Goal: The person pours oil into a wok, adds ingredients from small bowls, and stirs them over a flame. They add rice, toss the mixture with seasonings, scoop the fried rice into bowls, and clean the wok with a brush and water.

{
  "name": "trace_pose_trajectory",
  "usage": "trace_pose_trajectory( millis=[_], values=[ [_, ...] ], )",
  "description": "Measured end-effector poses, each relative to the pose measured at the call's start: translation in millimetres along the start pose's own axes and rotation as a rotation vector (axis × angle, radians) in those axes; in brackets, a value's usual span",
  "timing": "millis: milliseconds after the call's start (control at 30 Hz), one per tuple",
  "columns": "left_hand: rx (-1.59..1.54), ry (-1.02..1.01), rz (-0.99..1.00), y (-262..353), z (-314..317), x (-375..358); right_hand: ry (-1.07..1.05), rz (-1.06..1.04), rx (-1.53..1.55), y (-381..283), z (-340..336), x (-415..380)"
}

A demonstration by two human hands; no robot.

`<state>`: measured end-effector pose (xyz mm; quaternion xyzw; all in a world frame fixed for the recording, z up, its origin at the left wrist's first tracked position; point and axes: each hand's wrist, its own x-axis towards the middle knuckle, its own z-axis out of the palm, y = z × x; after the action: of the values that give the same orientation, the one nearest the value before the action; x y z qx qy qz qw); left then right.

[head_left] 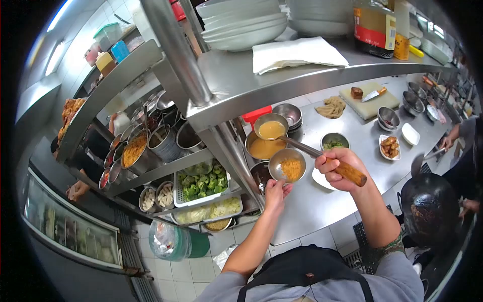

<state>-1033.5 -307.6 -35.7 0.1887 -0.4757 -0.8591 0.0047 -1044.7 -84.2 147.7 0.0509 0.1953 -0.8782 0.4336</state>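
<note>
My right hand (343,169) is wrapped round the wooden handle of a ladle (302,146). The ladle's cup holds a yellowish-orange liquid and hangs over a pot of similar orange liquid (265,149). My left hand (277,194) grips the near rim of a small metal bowl (275,171) with orange, grainy food (292,168) in it. That bowl is just in front of the pot, below the ladle. Beside the pot stand stacked metal bowls (288,111), and a bowl of green pieces (333,141) is near my right hand. Part of a white plate (322,178) shows under my right wrist.
A steel shelf (302,80) with stacked white dishes (244,25) crosses above the counter. Broccoli (204,182) fills a basket at left. A cutting board (370,98) holds a knife (374,94). At right, another person's hand (470,206) is by a black wok (430,204).
</note>
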Motion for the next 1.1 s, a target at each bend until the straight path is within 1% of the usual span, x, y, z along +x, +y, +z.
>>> trace_pose_trajectory(
  millis=[100,133,200,300,333,400,467,500,567,600,633,667,700,733,767,800,833,867,967,1033,1100],
  values=[
    [-0.06,-0.013,0.008,-1.0,6.2,29.1,-0.044,-0.097,0.041,31.2,18.6,-20.5],
    [-0.073,-0.001,0.003,4.0,12.6,35.7,-0.015,-0.154,0.051,45.3,30.6,-30.5],
    [-0.14,-0.005,0.019,12.2,20.4,50.9,-0.099,-0.225,0.03,72.2,41.9,-47.9],
    [-0.04,0.038,0.096,7.2,30.0,99.9,-0.189,-0.297,0.064,115.8,43.9,-75.8],
    [-0.041,0.097,0.111,22.8,43.4,89.2,-0.146,-0.357,0.09,135.7,51.0,-88.2],
    [-0.014,-0.002,0.155,36.0,59.4,76.1,-0.069,-0.462,0.124,174.4,64.3,-113.5],
    [0.039,-0.109,0.2,23.6,65.4,61.2,0.001,-0.571,0.163,211.6,70.9,-137.2],
    [0.096,-0.121,0.219,15.9,66.9,47.9,0.037,-0.614,0.159,230.6,72.8,-149.5],
    [0.229,-0.192,0.241,2.9,75.1,4.4,0.124,-0.74,0.171,275.2,73.3,-176.6],
    [0.422,-0.191,0.344,0.4,78.6,-26.0,0.159,-0.784,0.17,297.1,75.3,-189.1],
    [0.59,-0.24,0.448,-14.4,78.4,-44.2,0.184,-0.831,0.18,319.3,75.2,-202.2],
    [0.578,-0.339,0.422,-22.0,80.7,-69.6,0.213,-0.869,0.205,341.3,75.6,-216.0],
    [0.518,-0.454,0.302,-48.9,82.8,-80.0,0.242,-0.913,0.23,362.9,75.9,-230.5],
    [0.349,-0.537,0.149,-62.8,88.7,-107.3,0.26,-0.941,0.214,384.8,75.1,-245.8],
    [0.31,-0.622,0.061,-70.3,93.6,-141.2,0.288,-1.016,0.207,410.3,74.6,-258.8],
    [0.372,-0.713,0.019,-90.2,97.7,-160.2,0.287,-1.071,0.204,435.2,74.5,-273.2],
    [0.321,-0.796,-0.021,-109.3,100.7,-189.6,0.285,-1.124,0.196,461.2,74.8,-287.4],
    [0.355,-0.882,-0.059,-125.1,103.1,-220.4,0.321,-1.197,0.19,488.5,75.8,-300.7],
    [0.375,-1.083,-0.213,-160.7,106.7,-333.9,0.387,-1.376,0.207,569.0,89.5,-340.5],
    [0.409,-1.183,-0.296,-190.6,104.3,-413.3,0.479,-1.504,0.198,623.4,100.1,-367.7],
    [0.441,-1.262,-0.451,-215.9,96.1,-497.6,0.616,-1.634,0.233,678.4,116.7,-395.4]
  ],
)
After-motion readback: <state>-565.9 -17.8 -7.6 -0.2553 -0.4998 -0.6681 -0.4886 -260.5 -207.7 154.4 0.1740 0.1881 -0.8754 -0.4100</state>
